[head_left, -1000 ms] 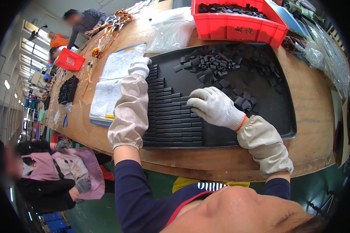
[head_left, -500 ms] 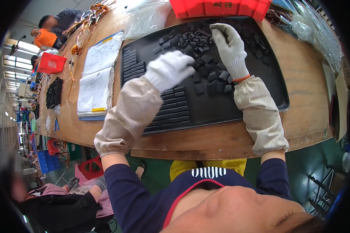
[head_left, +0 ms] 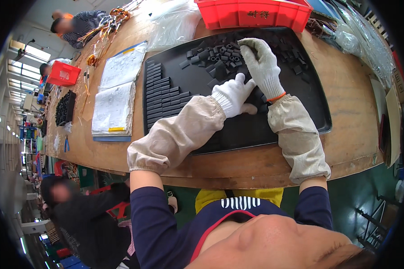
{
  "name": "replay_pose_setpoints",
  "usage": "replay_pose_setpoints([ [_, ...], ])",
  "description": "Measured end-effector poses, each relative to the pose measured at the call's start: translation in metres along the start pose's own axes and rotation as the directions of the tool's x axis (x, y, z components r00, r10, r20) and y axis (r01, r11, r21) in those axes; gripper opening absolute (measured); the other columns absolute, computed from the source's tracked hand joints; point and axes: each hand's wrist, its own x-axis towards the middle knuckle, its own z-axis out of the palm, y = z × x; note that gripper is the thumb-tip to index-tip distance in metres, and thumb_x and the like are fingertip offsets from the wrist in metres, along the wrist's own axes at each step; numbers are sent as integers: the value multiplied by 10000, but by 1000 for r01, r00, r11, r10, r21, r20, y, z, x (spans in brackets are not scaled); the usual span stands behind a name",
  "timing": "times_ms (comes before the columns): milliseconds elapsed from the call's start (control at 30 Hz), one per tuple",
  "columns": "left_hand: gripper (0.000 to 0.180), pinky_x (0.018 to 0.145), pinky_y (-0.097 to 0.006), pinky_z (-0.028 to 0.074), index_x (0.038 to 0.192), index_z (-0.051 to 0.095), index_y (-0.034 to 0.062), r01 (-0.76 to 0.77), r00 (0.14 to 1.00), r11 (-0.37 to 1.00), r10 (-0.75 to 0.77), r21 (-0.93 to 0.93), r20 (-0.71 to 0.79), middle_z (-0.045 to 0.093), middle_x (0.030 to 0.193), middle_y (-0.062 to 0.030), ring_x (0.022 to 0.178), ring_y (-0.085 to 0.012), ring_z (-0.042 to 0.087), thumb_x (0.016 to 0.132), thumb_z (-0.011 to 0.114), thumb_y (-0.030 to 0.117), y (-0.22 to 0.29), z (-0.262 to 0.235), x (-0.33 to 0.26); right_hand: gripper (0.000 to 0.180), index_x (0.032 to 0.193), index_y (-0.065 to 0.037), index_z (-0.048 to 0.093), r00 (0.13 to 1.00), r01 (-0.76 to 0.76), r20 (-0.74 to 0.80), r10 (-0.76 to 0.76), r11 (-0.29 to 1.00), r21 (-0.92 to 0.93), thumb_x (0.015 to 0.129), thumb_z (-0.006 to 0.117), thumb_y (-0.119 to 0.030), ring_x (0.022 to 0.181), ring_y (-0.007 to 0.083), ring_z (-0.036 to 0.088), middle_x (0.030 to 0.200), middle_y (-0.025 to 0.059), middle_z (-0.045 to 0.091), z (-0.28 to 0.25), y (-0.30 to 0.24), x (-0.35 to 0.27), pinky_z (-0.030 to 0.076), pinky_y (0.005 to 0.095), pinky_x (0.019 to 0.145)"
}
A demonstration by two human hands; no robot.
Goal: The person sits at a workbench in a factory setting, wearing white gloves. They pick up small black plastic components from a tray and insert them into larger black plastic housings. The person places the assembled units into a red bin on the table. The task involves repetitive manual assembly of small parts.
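Observation:
A large black tray (head_left: 265, 134) lies on the table before me, holding short black tubes. Toward the back, loose black tubes (head_left: 224, 51) lie in a heap. More are lined up side by side in rows (head_left: 161, 96) at the tray's left. My left hand (head_left: 233, 96), in a white glove, is over the tray's middle beside my right wrist, thumb and fingers apart. It touches or hovers just above the loose pieces; I cannot tell which. My right hand (head_left: 262, 62), gloved with an orange cuff edge, has its fingers curled together at the heap; whatever they hold is hidden.
Behind the tray stands a red bin (head_left: 256, 15), with clear plastic bags (head_left: 173, 29) to its left. Open paper sheets (head_left: 114, 101) on a blue folder lie left of the tray. Farther left are a black box of parts (head_left: 65, 108) and a red crate (head_left: 63, 73). Co-workers are at left.
My left hand has moved right and slightly nearer, from beside the rows to next to my right wrist, uncovering more rows. My right hand stays at the heap. A co-worker at lower left has shifted.

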Motion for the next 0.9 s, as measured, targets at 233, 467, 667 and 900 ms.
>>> replay_pose_setpoints([
  [233, 317, 852, -472, 552, 1224, 615, 150, -63, 971, 993, 38, -101, -235, 595, 1155, -177, 1027, -377, 672, 944, 678, 286, -21, 22, 16, 160, 1083, -56, 732, 999, -19, -37, 19, 1000, -10, 944, 682, -116, 868, 187, 686, 1017, 84, 689, -2, 14, 7, 545, 300, 802],
  [467, 315, 839, -377, 627, 1311, 583, 38, -75, 983, 88, -160, -993, -88, 646, 1159, -104, 919, -217, 698, 1006, 623, 110, -49, 10, 0, 175, 1090, -99, 715, 997, 51, -31, -65, 941, -334, 928, 690, -161, 941, 293, 702, 1051, 123, 692, -15, 31, 17, 556, 388, 843],
  [667, 374, 853, -332, 625, 1343, 559, 6, -109, 993, -401, -82, -910, -83, 656, 1120, -122, 956, -194, 690, 1033, 624, 204, -52, 9, -40, 240, 1083, -162, 697, 968, 223, 249, -41, 594, -773, 880, 720, -289, 1017, 328, 650, 1102, 97, 658, -17, 51, 11, 526, 466, 862],
  [900, 399, 837, -309, 610, 1377, 565, 37, -142, 990, -377, -68, -915, -125, 662, 1103, -87, 941, -159, 679, 1028, 633, 219, -49, 14, -56, 260, 1059, -180, 692, 960, 273, 269, -82, 506, -818, 840, 747, -308, 980, 313, 640, 1050, 78, 643, -13, 63, 8, 507, 456, 831],
])
